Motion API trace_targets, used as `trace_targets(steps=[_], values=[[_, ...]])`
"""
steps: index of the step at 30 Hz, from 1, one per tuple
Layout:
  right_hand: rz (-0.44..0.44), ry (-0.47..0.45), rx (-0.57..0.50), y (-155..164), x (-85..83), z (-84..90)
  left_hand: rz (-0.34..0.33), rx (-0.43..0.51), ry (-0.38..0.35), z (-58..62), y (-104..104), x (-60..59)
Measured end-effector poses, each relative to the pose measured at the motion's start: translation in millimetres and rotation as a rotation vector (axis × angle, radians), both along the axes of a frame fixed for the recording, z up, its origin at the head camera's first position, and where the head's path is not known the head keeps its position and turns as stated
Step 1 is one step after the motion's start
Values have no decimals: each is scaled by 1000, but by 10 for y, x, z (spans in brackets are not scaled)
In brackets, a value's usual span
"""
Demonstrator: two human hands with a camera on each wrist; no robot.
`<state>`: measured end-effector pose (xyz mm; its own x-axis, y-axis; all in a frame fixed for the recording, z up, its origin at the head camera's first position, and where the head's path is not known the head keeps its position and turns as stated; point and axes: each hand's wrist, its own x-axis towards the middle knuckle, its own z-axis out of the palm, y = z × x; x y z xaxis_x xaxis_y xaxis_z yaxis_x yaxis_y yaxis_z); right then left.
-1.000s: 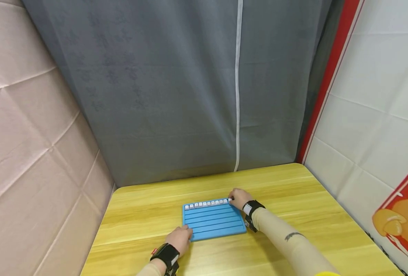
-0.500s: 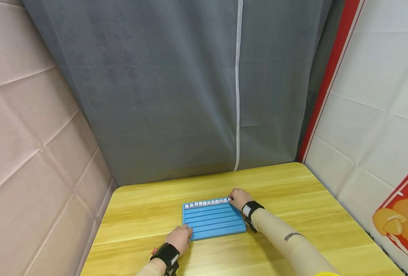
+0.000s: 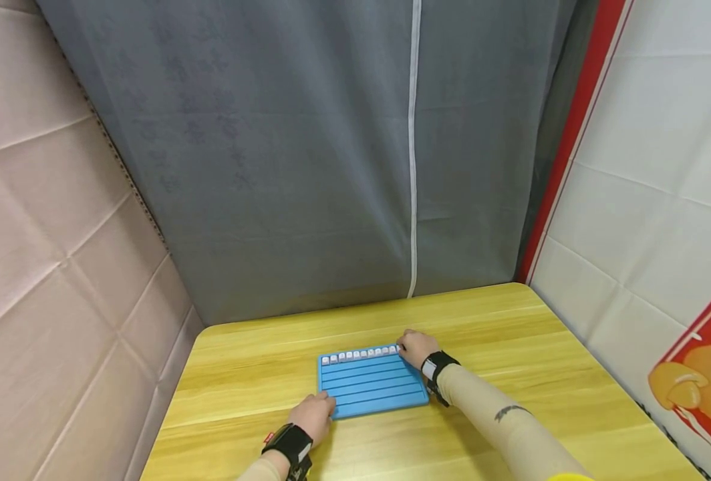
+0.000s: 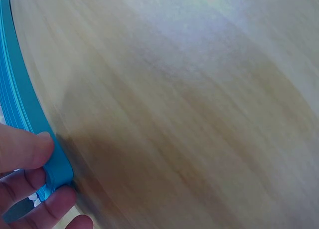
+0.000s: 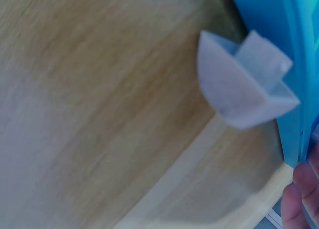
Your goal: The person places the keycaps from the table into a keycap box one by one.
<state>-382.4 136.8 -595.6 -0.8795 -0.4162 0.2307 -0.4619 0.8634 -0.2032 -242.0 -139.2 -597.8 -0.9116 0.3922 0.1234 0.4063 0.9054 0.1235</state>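
One yellow wooden table (image 3: 512,347), grey curtain (image 3: 307,153), seemingly padded walls (image 3: 43,234)

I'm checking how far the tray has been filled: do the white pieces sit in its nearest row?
No: the white pieces line only the farthest row of the blue tray.

Yellow wooden table (image 3: 512,347), blue grooved tray (image 3: 370,387) flat on it

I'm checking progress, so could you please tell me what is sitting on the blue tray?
A single row of small white keycaps fills the far groove of the blue tray; the nearer grooves look bare. The right hand hides that row's right end.
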Motion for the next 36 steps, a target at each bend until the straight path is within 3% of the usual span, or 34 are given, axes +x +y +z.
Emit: trace_targets(steps=[9,14,24,31,36], values=[[-18,-86,-56,145,-11,91,-26,27,-7,79,23,-4],[6,-145,-90,303,31,190,-26,30,-6,47,1,-34],[109,-230,-20,625,164,152,-43,30,40,26,-61,-49],[174,-284,96,606,351,244,-39,-2,70,-23,-110,-71],[168,-306,89,568,426,247,-45,-14,86,-23,-124,-82]])
